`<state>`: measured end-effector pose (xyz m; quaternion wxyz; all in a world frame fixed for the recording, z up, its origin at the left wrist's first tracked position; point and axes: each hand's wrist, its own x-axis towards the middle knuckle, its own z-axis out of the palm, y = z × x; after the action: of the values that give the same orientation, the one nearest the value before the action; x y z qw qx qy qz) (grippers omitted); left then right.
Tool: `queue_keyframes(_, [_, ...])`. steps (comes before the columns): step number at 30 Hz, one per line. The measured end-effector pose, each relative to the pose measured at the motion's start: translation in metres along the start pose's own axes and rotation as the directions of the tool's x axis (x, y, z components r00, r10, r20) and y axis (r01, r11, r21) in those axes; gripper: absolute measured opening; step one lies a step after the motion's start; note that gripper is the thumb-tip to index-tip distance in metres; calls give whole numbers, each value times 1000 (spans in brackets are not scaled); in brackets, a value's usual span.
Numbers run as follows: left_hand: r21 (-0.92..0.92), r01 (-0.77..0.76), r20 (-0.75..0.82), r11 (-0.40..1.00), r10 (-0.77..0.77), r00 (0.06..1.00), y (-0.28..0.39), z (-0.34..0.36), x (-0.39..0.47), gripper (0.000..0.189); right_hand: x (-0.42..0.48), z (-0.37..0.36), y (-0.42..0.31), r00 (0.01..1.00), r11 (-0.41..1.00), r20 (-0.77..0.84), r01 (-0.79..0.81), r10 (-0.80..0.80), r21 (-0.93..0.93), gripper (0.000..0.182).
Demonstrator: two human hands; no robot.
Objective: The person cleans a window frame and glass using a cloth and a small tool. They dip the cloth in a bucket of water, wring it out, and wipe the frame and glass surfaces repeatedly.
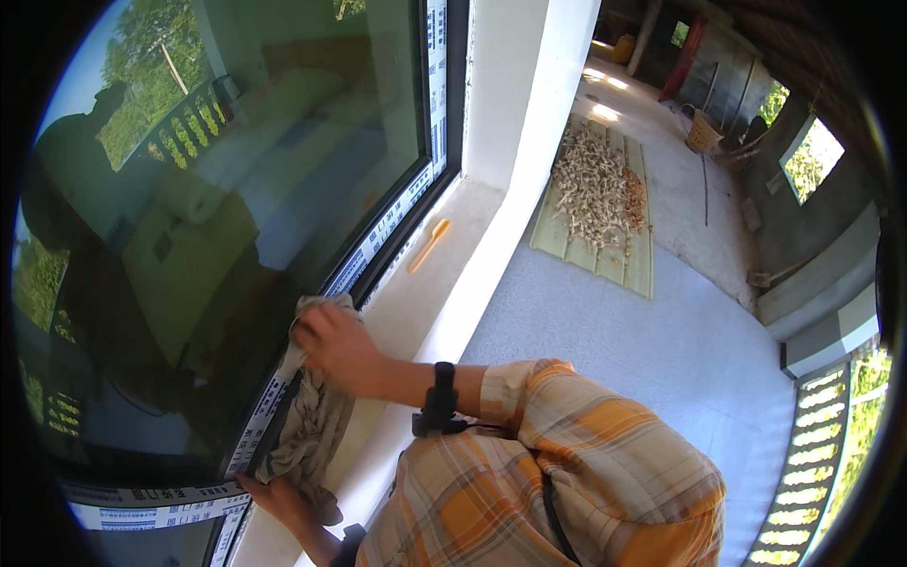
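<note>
My right hand presses a crumpled grey cloth against the lower frame of a large dark glass window pane. The cloth trails down along the sill. My left hand is at the cloth's lower end, by the frame corner; its fingertips touch the frame, and whether it grips the cloth I cannot tell. Printed protective film covers the window frame. A small orange plastic brush or spatula lies on the pale window sill, beyond my right hand.
Right of the sill, a corrugated sheet on the floor holds a spread of dried pods or roots. A woven basket stands against the far wall. A balustrade runs along the lower right.
</note>
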<state>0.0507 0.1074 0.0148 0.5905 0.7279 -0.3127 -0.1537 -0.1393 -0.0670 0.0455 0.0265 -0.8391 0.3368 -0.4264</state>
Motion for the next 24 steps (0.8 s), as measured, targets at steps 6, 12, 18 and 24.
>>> queue_keyframes(6, [58,-50,14,997,49,999,15,3,-2,60,0,33,-63,970,907,60,196,-235,373,33])
queue_keyframes(12, [34,-193,48,981,191,980,-14,-10,9,62,21,33,-126,936,720,-8,276,-351,637,41])
queue_keyframes(18, [186,-205,-44,961,216,975,-16,-11,-2,56,22,47,-132,725,717,197,528,-660,455,44])
queue_keyframes(24, [316,-22,-20,948,30,999,9,-12,-7,71,22,41,-114,697,742,262,652,-667,154,35])
